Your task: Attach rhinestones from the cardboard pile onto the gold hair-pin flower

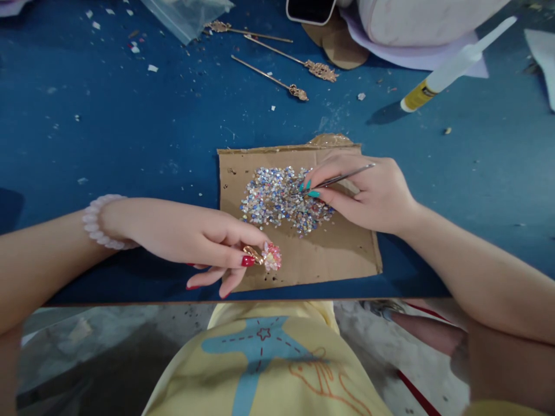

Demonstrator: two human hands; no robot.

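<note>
My left hand (203,240) pinches a small gold-coloured ornament (272,256) between thumb and forefinger. Pink and pale stones cover its head, and the other fingers hang loosely below. A piece of brown cardboard (333,257) lies under both hands at the table edge. Spread over it is a pile of tiny glittering rhinestones (273,196), mostly silver and blue. My right hand (368,193) is closed on slim metal tweezers (347,175), their tip down among the rhinestones. The exact tip, and any stone in it, is too small to make out.
Several gold-coloured hairpins (271,72) lie beyond the cardboard on the blue table (143,127). A glue bottle (437,81) with a long nozzle stands at the right. Farther back are a plastic bag (184,17), a phone-like device (310,8) and a white rounded object (416,20).
</note>
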